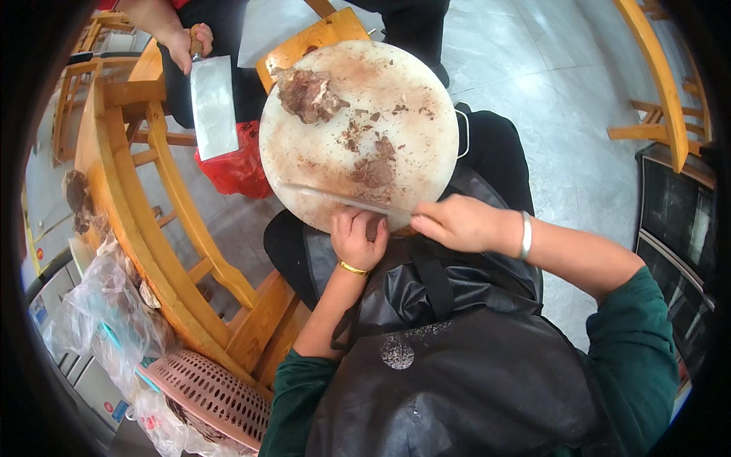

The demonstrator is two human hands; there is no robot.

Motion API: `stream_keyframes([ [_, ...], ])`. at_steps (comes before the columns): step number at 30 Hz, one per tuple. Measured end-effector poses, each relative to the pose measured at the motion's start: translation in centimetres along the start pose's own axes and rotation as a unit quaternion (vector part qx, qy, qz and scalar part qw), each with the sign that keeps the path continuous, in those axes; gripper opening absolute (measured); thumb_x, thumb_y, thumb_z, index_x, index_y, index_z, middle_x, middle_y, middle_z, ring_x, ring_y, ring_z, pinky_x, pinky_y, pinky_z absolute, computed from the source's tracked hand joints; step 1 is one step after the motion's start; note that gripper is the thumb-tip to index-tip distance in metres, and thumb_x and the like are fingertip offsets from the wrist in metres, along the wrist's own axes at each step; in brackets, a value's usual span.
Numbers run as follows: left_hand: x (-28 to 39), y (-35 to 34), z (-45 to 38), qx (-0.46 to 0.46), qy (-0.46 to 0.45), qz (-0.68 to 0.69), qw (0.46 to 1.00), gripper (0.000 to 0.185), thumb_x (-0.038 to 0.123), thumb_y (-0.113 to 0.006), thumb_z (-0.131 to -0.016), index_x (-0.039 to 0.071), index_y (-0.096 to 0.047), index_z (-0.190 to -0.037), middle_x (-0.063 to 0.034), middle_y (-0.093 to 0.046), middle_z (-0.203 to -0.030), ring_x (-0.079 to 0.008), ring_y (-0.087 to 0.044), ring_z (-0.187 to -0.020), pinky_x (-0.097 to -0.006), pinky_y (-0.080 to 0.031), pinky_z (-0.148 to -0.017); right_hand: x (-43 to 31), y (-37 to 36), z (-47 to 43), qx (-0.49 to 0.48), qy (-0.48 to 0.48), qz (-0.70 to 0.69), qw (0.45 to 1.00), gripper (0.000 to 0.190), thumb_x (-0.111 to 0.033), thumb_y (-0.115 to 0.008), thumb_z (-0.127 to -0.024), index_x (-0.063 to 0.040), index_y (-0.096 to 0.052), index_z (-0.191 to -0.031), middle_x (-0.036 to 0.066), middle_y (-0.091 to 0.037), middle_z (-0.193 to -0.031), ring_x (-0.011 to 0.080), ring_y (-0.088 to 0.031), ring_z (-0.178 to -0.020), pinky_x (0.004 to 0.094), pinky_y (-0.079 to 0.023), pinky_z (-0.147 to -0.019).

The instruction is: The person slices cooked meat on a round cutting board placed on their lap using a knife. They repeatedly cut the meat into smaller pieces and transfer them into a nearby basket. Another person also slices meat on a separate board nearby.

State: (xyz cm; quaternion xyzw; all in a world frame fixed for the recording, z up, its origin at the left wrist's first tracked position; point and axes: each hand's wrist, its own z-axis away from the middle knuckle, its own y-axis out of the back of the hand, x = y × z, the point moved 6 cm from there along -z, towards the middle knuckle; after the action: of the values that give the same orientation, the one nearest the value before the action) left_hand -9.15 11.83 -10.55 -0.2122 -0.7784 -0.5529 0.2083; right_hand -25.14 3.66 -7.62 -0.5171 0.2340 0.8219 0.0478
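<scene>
A round white cutting board (320,154), stained brown, sits before me over my knees. My right hand (457,223) grips a knife (348,200) whose blade reaches left across the near part of the board; its handle is hidden in my fist. At the board's near edge my left hand (358,237) holds a piece of cooked meat (373,227) just on my side of the blade. Sliced meat (374,170) lies just beyond the knife, with small scraps scattered farther off. A larger chunk of meat (308,94) rests at the board's far left.
Across the board, another person's hand (197,45) holds a cleaver (214,108) pointing down. Below it is a red plastic bag (243,165). To my left stand a wooden chair (177,188), a pink perforated basket (211,394) and clear plastic bags (108,314). A metal handle (465,134) juts from the board's right.
</scene>
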Motion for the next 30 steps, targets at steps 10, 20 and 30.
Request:
stream_keyframes([
  [10, -0.1, -0.1, 0.2, 0.009, -0.019, 0.004, 1.0, 0.025, 0.014, -0.072, -0.066, 0.005, -0.06, -0.086, -0.0143, -0.056, -0.091, -0.0355, -0.053, -0.082, -0.0426, -0.045, -0.072, -1.2, 3.1, 6.0, -0.138, -0.139, -0.016, 0.98, 0.036, -0.037, -0.041, -0.098, -0.002, -0.051, -0.094, 0.023, -0.059, -0.068, 0.042, -0.059, -0.068, 0.0491, -0.046, -0.064],
  [20, 0.1, -0.4, -0.1, -0.007, -0.033, -0.018, 0.999, 0.025, 0.016, -0.071, -0.071, 0.005, -0.059, -0.09, -0.0142, -0.055, -0.094, -0.035, -0.052, -0.083, -0.042, -0.043, -0.073, 0.5, -1.8, -1.8, -0.07, -0.095, 0.04, 0.992, 0.04, -0.039, -0.042, -0.095, -0.001, -0.054, -0.095, 0.024, -0.063, -0.076, 0.0431, -0.061, -0.073, 0.0495, -0.048, -0.069],
  [30, 0.3, -0.1, -0.3, 0.001, -0.017, -0.009, 1.0, 0.026, 0.013, -0.073, -0.068, 0.008, -0.059, -0.089, -0.0103, -0.055, -0.094, -0.0323, -0.052, -0.086, -0.0412, -0.044, -0.075, 1.0, 0.1, 3.9, -0.094, -0.155, 0.017, 0.983, 0.041, -0.04, -0.042, -0.096, -0.001, -0.055, -0.1, 0.025, -0.064, -0.079, 0.042, -0.062, -0.076, 0.0497, -0.049, -0.071],
])
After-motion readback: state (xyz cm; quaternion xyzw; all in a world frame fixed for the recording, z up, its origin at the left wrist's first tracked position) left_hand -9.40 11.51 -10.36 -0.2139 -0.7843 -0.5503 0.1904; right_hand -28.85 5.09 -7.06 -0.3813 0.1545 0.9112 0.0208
